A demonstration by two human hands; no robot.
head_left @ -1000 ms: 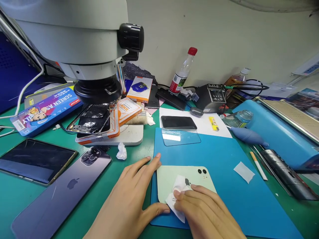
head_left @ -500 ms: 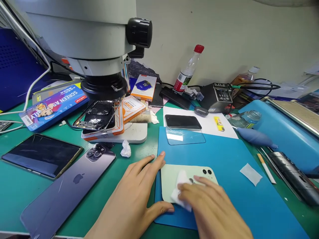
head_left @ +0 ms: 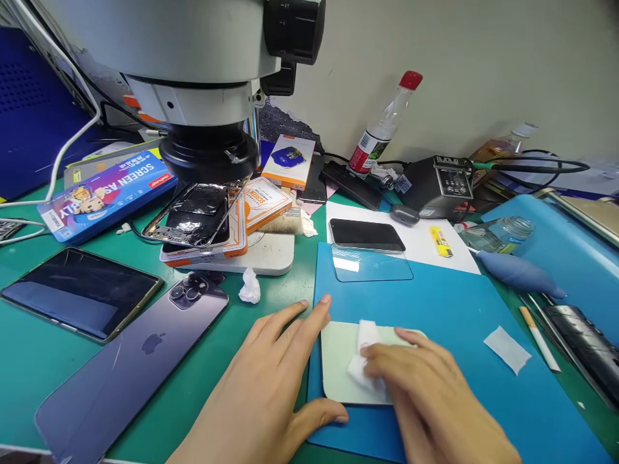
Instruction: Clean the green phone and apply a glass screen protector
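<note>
The right hand (head_left: 430,383) is curled, its thumb and fingertips closed on a folded white tissue (head_left: 368,332), which lies against the back of a pale green iPhone (head_left: 337,361). Part of the tissue sticks out beyond the fingers toward the far edge, and another part shows below the fingertips. The index finger reaches over the upper right part of the phone, and the hand covers most of that end, including the right edge. The hand is slightly blurred.

The left hand (head_left: 271,377) is released and empty, palm down, with the fingers extended and the thumb spread wide from them. Its index finger lies at the phone's upper left corner and its thumb just below the near edge, so the two frame the left end; whether either actually touches the phone, I cannot tell.

The phone lies flat, back up, near the left edge of a blue mat (head_left: 449,309) on the green worktop (head_left: 213,345). Beyond it, a clear glass screen protector (head_left: 372,265) lies just in front of a black phone (head_left: 367,235). Left of the left hand is a purple iPhone (head_left: 145,370), camera side up.
</note>
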